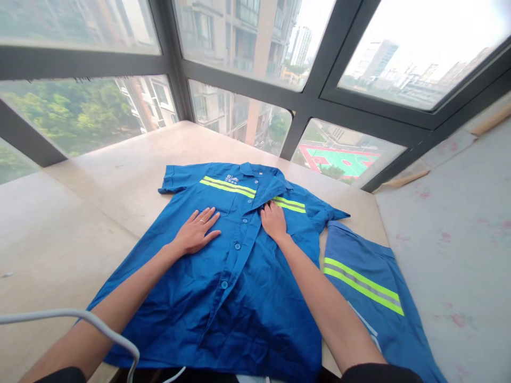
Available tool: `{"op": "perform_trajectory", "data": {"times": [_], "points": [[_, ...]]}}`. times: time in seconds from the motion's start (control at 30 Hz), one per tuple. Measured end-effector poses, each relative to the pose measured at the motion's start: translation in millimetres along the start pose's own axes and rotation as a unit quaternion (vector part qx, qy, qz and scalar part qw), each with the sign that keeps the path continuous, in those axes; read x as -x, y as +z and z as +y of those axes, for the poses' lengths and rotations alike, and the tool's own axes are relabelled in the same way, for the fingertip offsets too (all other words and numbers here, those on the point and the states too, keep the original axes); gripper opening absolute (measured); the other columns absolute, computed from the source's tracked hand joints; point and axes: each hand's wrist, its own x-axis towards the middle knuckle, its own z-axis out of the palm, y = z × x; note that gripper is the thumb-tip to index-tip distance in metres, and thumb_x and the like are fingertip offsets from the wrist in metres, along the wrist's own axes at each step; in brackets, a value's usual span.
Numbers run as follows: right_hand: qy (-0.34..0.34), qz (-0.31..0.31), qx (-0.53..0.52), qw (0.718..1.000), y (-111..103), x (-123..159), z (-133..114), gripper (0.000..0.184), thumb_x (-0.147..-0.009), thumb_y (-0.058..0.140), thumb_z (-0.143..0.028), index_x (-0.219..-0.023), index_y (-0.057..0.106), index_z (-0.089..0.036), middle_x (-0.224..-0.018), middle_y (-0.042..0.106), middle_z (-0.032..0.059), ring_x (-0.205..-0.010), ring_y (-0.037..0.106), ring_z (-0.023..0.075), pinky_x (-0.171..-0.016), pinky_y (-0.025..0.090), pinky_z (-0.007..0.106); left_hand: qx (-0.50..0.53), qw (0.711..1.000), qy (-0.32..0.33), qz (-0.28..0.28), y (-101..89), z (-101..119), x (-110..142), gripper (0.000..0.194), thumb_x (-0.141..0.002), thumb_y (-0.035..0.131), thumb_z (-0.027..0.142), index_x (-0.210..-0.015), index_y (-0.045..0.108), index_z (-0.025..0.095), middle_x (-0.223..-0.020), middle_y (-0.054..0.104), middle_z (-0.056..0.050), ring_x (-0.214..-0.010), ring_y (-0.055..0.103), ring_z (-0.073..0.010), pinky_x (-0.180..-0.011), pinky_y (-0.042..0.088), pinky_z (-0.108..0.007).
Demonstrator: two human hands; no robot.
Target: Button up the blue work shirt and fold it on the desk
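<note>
A blue short-sleeved work shirt (191,287) lies spread out, front side up, with its collar pointing away from me. Yellow-and-grey reflective stripes cross its chest, and a row of buttons runs down one front edge. My left hand (195,231) rests flat on the chest to the left of the buttons, fingers spread, a ring on one finger. Just below the right-hand stripe, the fingers of my right hand (273,219) are curled on the shirt's other front edge, pinching the cloth. That front panel is partly folded over near the collar.
A second blue garment (359,266) with reflective stripes lies folded at the right, beside a flowered wall (447,255). A white cable (99,322) crosses the lower left over my forearm. The pale ledge (80,213) ends at dark-framed windows (247,80).
</note>
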Motion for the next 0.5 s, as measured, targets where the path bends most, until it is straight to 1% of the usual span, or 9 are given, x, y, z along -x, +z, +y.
{"op": "perform_trajectory", "data": {"times": [0.13, 0.23, 0.3, 0.37, 0.4, 0.47, 0.5], "points": [[-0.03, -0.032, -0.001, 0.999, -5, 2, 12, 0.047, -0.1, 0.039, -0.035, -0.141, 0.049, -0.013, -0.147, 0.046, 0.0181, -0.138, 0.038, 0.0305, -0.112, 0.031, 0.053, -0.001, 1.0, 0.006, -0.006, -1.7, -9, -6, 0.065, -0.098, 0.035, 0.058, -0.153, 0.034, 0.023, -0.159, 0.026, -0.008, -0.148, 0.023, -0.0242, -0.122, 0.014, -0.047], [-0.052, -0.043, -0.011, 0.998, -7, 3, 19, 0.05, -0.099, 0.041, -0.037, -0.142, 0.048, -0.013, -0.148, 0.044, 0.0182, -0.139, 0.038, 0.0308, -0.112, 0.032, 0.053, 0.0, 1.0, 0.005, -0.012, -3.4, -8, -6, 0.064, -0.098, 0.035, 0.057, -0.152, 0.035, 0.023, -0.159, 0.027, -0.008, -0.148, 0.024, -0.0241, -0.122, 0.015, -0.047], [-0.063, -0.042, -0.018, 0.997, -8, 3, 20, 0.049, -0.099, 0.043, -0.038, -0.142, 0.049, -0.014, -0.148, 0.045, 0.0175, -0.138, 0.039, 0.0307, -0.112, 0.033, 0.051, 0.0, 1.0, -0.003, -0.017, -5.6, -5, -8, 0.06, -0.099, 0.034, 0.054, -0.15, 0.039, 0.023, -0.158, 0.03, -0.008, -0.148, 0.026, -0.0245, -0.121, 0.018, -0.048], [-0.068, -0.037, -0.028, 0.997, -10, 2, 21, 0.046, -0.099, 0.043, -0.038, -0.139, 0.051, -0.016, -0.146, 0.047, 0.0159, -0.137, 0.041, 0.0297, -0.111, 0.034, 0.05, -0.002, 1.0, -0.024, -0.014, -10.4, 0, -13, 0.056, -0.099, 0.036, 0.051, -0.145, 0.047, 0.021, -0.154, 0.038, -0.011, -0.144, 0.033, -0.0267, -0.118, 0.025, -0.049], [-0.068, -0.035, -0.035, 0.996, -11, 1, 21, 0.044, -0.1, 0.043, -0.038, -0.136, 0.054, -0.017, -0.144, 0.05, 0.0152, -0.135, 0.043, 0.0289, -0.11, 0.035, 0.049, -0.003, 0.999, -0.036, -0.009, -13.9, 2, -17, 0.053, -0.098, 0.039, 0.05, -0.14, 0.053, 0.02, -0.15, 0.044, -0.012, -0.14, 0.04, -0.0287, -0.115, 0.031, -0.049], [-0.067, -0.036, -0.055, 0.996, -14, -2, 21, 0.038, -0.102, 0.038, -0.037, -0.125, 0.061, -0.017, -0.134, 0.057, 0.014, -0.128, 0.049, 0.0266, -0.106, 0.04, 0.045, 0.004, 0.998, -0.065, 0.004, -22.4, 9, -31, 0.044, -0.096, 0.046, 0.046, -0.123, 0.066, 0.019, -0.134, 0.06, -0.016, -0.125, 0.055, -0.0318, -0.103, 0.044, -0.047], [-0.066, -0.039, -0.07, 0.995, -16, -5, 21, 0.037, -0.103, 0.035, -0.037, -0.117, 0.064, -0.017, -0.127, 0.06, 0.0131, -0.122, 0.053, 0.0251, -0.102, 0.042, 0.043, 0.018, 0.996, -0.082, 0.01, -26.6, 12, -40, 0.04, -0.095, 0.046, 0.044, -0.114, 0.07, 0.018, -0.124, 0.066, -0.015, -0.115, 0.061, -0.0317, -0.095, 0.049, -0.045]]}}
